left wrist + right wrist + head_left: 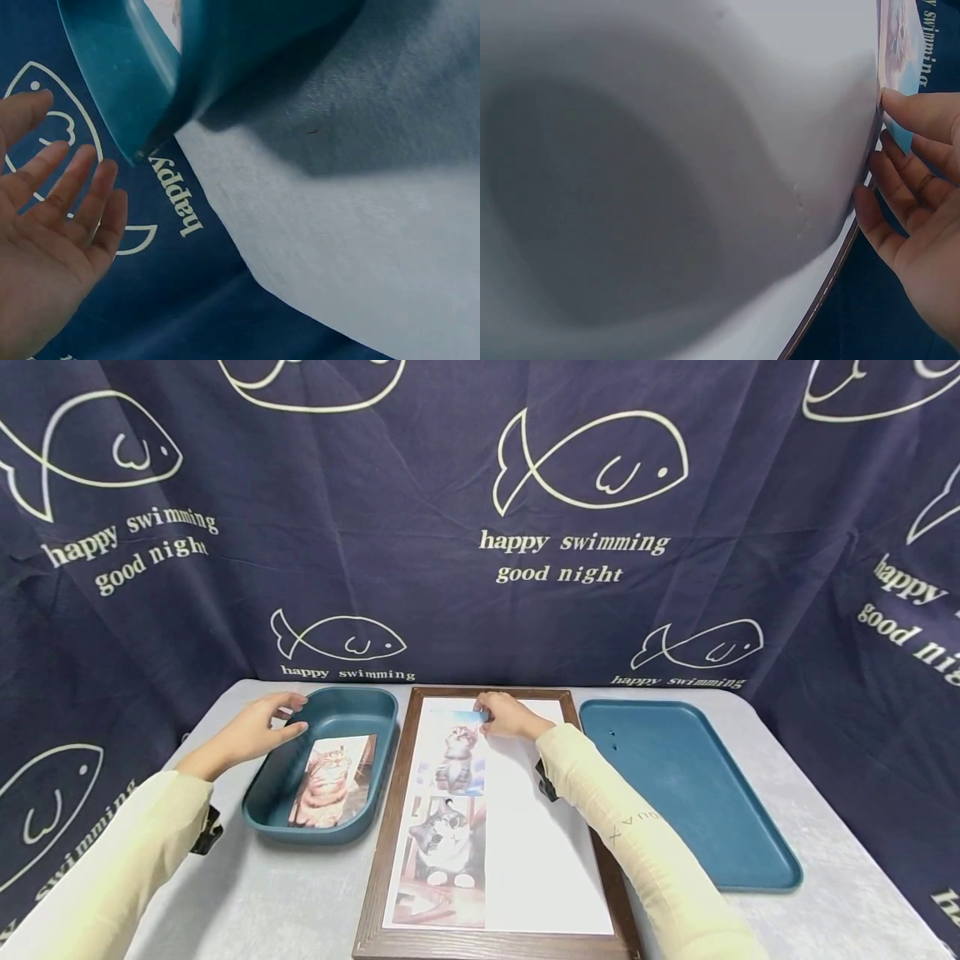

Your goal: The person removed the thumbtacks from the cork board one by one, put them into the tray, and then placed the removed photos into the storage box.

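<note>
My right hand (510,716) is at the top right corner of a photo card (457,756) of a kitten against blue sky. In the right wrist view, the thumb and fingertips (889,101) pinch this card's edge (901,45) close over the white board. Below it lies a second card (442,860) with a grey-and-white cat. Both cards are on the left half of a white board (540,843) in a brown frame (384,852). My left hand (258,731) hangs over the left rim of a teal bin (345,722), fingers spread and holding nothing.
Inside the bin lie cat photo cards (333,781), an orange cat on top. A flat teal tray (675,768) with a few tiny dark bits (613,741) stands right of the frame. A dark blue fish-print curtain (450,568) encloses the grey-white table (840,835).
</note>
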`<state>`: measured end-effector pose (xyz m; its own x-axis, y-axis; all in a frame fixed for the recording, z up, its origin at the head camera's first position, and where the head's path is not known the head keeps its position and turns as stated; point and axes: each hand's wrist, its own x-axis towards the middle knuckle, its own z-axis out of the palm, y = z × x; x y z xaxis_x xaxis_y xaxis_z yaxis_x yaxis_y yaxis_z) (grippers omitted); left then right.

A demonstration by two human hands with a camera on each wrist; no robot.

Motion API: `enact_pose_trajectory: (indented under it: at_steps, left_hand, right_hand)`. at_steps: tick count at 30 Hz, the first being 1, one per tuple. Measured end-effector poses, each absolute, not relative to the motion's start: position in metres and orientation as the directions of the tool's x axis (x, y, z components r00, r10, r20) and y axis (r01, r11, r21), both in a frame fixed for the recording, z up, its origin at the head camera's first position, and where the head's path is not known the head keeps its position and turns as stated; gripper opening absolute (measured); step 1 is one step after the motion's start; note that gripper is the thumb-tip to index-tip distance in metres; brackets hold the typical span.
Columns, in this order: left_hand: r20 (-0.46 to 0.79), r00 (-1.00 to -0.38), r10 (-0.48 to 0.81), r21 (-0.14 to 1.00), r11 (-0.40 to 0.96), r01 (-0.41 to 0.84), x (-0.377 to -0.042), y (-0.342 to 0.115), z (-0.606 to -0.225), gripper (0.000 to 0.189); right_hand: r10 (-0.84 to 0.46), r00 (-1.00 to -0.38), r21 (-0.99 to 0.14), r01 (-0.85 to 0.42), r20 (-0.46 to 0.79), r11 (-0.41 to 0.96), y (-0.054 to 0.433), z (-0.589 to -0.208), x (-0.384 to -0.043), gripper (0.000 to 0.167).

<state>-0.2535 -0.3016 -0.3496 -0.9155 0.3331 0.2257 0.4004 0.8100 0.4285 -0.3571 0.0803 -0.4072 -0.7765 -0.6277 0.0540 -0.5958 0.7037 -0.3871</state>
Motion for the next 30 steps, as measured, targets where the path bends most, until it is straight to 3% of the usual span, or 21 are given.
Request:
enact_pose_trajectory:
  at_steps: [11,30]
  left_hand:
    - [0.091,-0.984,0.153,0.477,0.861,0.178,-0.249,-0.317,-0.357,0.049]
    - [-0.124,-0.982,0.145,0.605,0.795,0.041,-0.243,-0.331,-0.369,0.052]
  right_hand:
    - [-0.615,-0.786,-0.426,-0.576,0.056,0.697,0.082,-0.406,-0.355,0.030]
    - [-0.579,-0.804,-0.580,-0.539,0.138,0.611,0.085,-0.406,-0.353,0.030]
